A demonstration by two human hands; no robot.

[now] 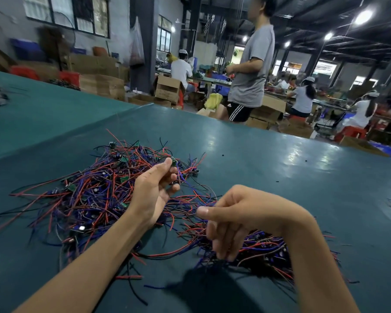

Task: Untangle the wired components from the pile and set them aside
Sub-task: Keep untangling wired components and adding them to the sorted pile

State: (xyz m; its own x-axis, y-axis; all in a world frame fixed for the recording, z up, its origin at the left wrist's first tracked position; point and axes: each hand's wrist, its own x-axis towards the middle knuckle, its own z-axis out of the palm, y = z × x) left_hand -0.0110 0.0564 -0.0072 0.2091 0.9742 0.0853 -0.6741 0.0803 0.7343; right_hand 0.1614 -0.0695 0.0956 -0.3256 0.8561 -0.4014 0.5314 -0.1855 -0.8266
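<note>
The pile [95, 195] of red, blue and black wires with small green boards lies on the green tabletop [280, 188], spread wide and loose at its edges.

Your left hand [154, 193] is raised, palm turned up, over the right-hand part of the pile. Its fingers [174, 177] and thumb pinch one wired component [173, 162], a small green board, held just above the pile's far right edge. Thin wires trail from it down toward the pile's near side.

Your right hand [235, 213] sits just to the right of the pile, thumb pointing back toward it. Its fingers [221, 242] are curled downward and close around a bunch of wires [212, 259], dark blue and black. That bunch belongs to a smaller heap [264, 249] which lies to the near right of the pile, and loose red strands bridge the gap between the two.

Beyond the pile, past the tabletop's far edge, a person [251, 71] in a grey shirt stands side-on. Cardboard boxes [169, 89] sit on the floor back there.
</note>
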